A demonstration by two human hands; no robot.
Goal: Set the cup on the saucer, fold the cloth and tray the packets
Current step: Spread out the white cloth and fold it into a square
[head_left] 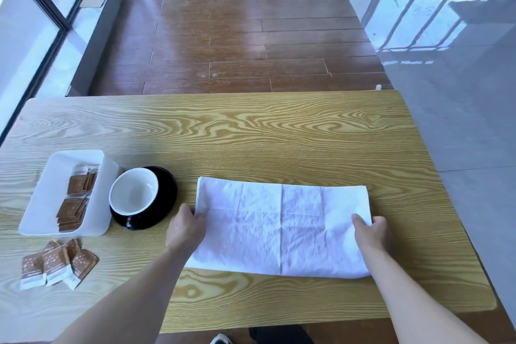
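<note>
Head view, looking down on pale wood-grain table [251, 131]. White rectangular cloth [282, 226] spread flat near centre, already doubled, long axis running left to right, creases crossing middle. Left hand [186, 227] at left short edge, fingers closed in a pinch on cloth border. Right hand [372, 233] at right short edge, fingers curled over border, thumb hidden beneath, so seemingly gripped. Both hands placed at opposite ends of long axis, equally near; next fold judged to bring one short end across to other.

Black cup with white inside [134, 195] seated on black round saucer [164, 198], left of cloth, just beside left hand but apart. White rectangular plastic tray [50, 195] further left, touching or almost touching saucer, holding several brown and white paper packets [75, 198]. Loose packets [57, 262] fanned on table in front of tray, not yet trayed.
</note>
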